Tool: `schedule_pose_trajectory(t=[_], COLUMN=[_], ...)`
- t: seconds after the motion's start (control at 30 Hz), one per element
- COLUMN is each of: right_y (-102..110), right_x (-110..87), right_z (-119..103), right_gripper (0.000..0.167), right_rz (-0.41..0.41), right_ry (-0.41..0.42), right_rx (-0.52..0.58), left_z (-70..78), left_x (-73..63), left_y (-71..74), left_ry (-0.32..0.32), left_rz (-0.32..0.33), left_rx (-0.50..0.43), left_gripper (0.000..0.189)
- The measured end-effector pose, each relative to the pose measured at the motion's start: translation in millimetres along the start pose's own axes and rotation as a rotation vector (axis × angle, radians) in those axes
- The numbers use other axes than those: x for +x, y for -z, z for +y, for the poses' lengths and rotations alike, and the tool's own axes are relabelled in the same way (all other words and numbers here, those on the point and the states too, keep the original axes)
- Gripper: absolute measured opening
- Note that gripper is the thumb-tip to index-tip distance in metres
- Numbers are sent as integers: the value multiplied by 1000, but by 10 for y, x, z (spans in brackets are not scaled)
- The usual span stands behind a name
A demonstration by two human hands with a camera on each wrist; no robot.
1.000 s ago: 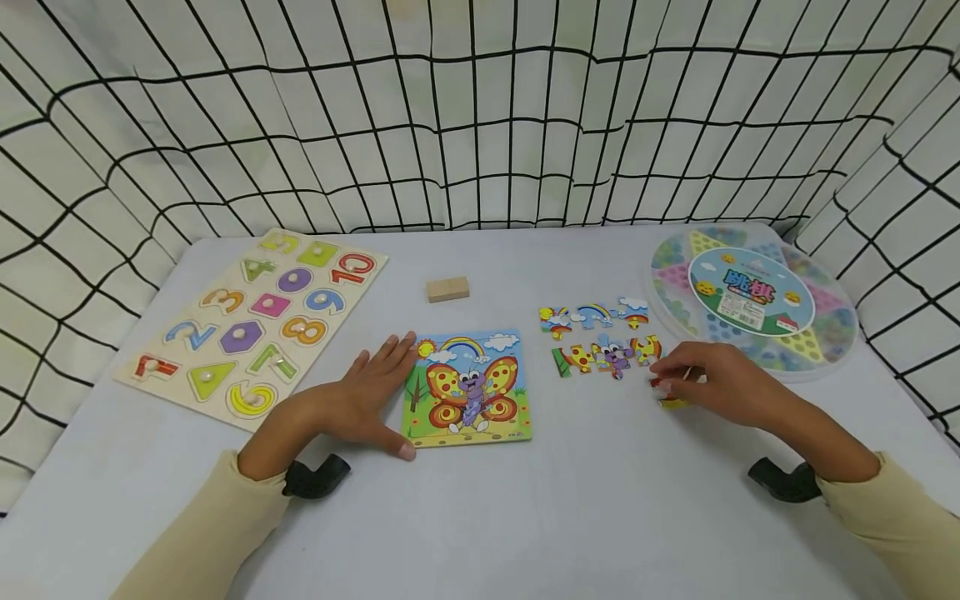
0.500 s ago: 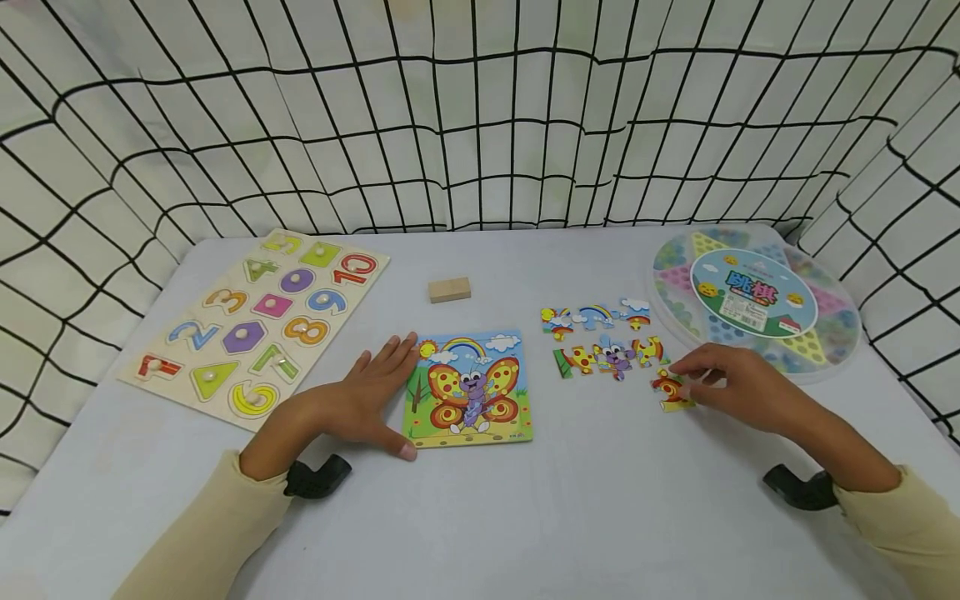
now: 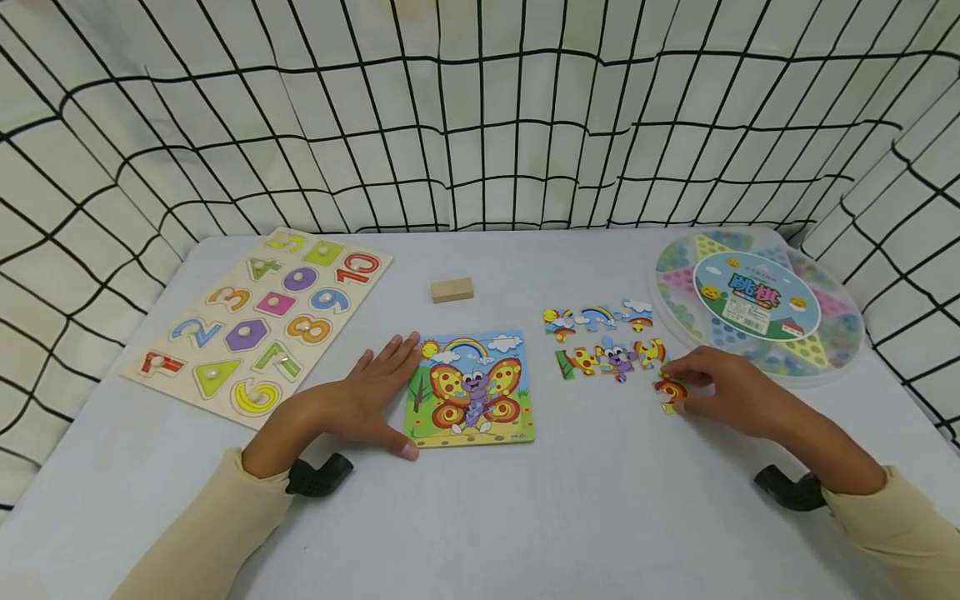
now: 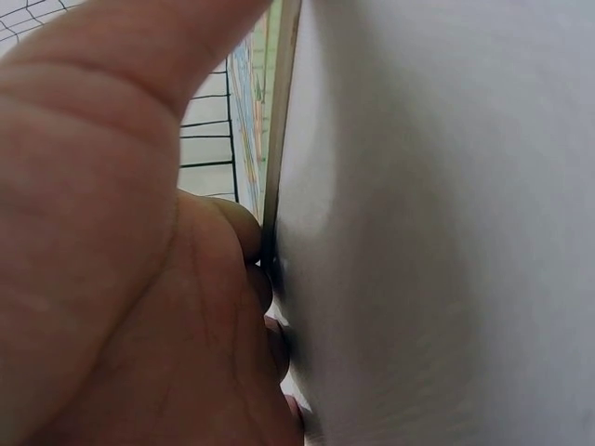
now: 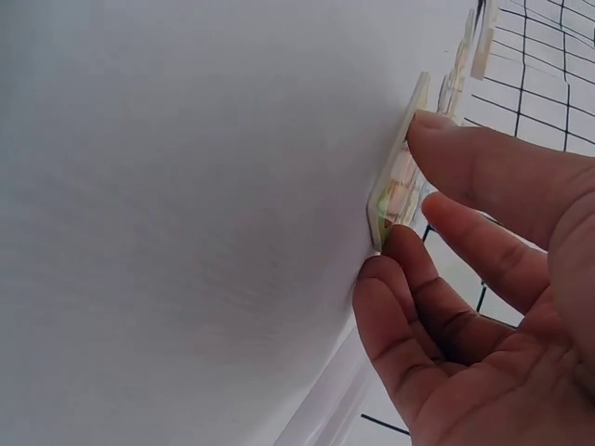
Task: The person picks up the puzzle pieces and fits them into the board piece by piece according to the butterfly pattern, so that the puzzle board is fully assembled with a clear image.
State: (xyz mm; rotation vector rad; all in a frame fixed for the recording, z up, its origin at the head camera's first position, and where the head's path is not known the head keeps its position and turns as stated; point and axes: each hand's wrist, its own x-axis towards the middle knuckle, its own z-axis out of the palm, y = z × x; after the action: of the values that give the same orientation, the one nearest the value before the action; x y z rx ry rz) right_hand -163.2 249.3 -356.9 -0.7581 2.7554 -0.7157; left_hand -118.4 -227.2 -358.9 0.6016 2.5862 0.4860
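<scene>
A right hand [image 3: 727,393] holds a puzzle piece [image 3: 671,392] between thumb and fingertips at the right of a white table [image 3: 600,508], just below the end of a row of other pieces. The piece bears a red-and-orange swirl, with yellow at its foot. Above it, the lower row [image 3: 617,358] shows spotted wings and a purple face; the upper row [image 3: 597,317] carries sun, rainbow and clouds. A left hand [image 3: 362,410] lies flat with fingers outstretched and thumb spread, along the left edge of a square board [image 3: 476,398] picturing a purple butterfly with red-and-yellow wings beneath a rainbow.

The head view gives the printed faces; the right wrist view adds the held piece's pale, thick edge and a green patch near one corner, with the thumb at one end and fingers toward the other. The left wrist view catches the board edge-on, fingers against its pale side.
</scene>
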Motion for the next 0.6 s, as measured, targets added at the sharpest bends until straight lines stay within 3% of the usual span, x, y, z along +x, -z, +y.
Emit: schedule_pose_trajectory(t=[0.37,0.6], right_y=[12,22], right_x=[8,10], right_z=[6,-15], right_gripper=[48,35], right_rz=[-4,31], right_ry=[5,-3], right_rx=[-9,7], left_z=[14,9], left_x=[-6,-2], left_y=[12,6], left_ry=[-6,-9], left_rz=[-2,2], left_rx=[-8,-9], left_gripper=[128,129])
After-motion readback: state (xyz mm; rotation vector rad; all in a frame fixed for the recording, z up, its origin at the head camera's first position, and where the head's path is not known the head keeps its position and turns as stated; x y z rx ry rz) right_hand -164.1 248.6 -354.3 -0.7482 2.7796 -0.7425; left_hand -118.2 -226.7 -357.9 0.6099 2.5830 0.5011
